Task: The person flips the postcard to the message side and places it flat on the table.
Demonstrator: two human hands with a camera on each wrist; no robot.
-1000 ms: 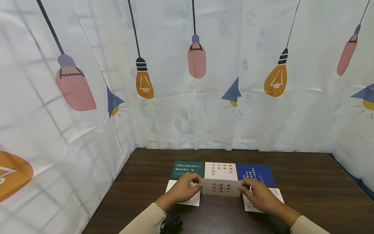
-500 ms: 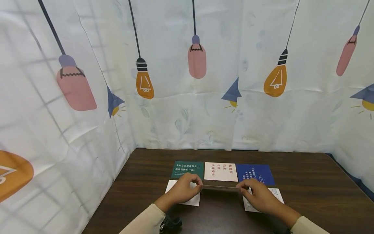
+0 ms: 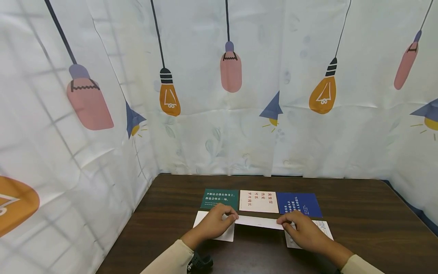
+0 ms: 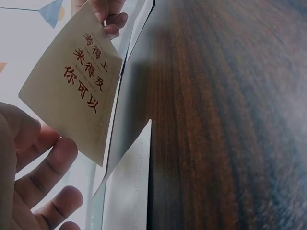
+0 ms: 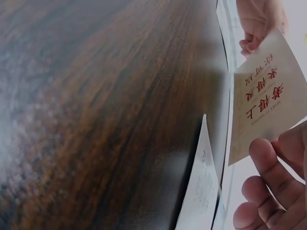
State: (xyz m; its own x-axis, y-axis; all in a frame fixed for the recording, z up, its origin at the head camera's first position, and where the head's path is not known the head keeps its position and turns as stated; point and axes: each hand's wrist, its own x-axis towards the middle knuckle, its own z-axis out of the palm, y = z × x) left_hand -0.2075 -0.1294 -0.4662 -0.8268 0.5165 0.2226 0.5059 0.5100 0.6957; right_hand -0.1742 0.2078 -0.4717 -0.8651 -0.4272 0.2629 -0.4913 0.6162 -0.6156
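Between both hands a pale card (image 3: 259, 222) is held above the table, tilted so its plain white side shows in the head view. My left hand (image 3: 216, 222) pinches its left end with thumb and fingertips. At the other end, the right hand (image 3: 303, 230) grips it the same way. Red Chinese characters cover the card's other face, seen on the card (image 4: 72, 91) in the left wrist view and on the card (image 5: 268, 96) in the right wrist view. Below the hands lie two white cards, one at left (image 3: 226, 235) and one at right (image 3: 324, 227), each partly hidden.
Behind the hands, a green card (image 3: 219, 198), a cream card with red writing (image 3: 259, 201) and a blue card (image 3: 302, 203) lie in a row on the dark wooden table (image 3: 178, 213). A white curtain (image 3: 198, 152) with printed lamps hangs beyond the table's far edge.
The held card has turned in the fingers: its red-printed face showed first, then its edge, now its white side. Both hands stay nearly in place.
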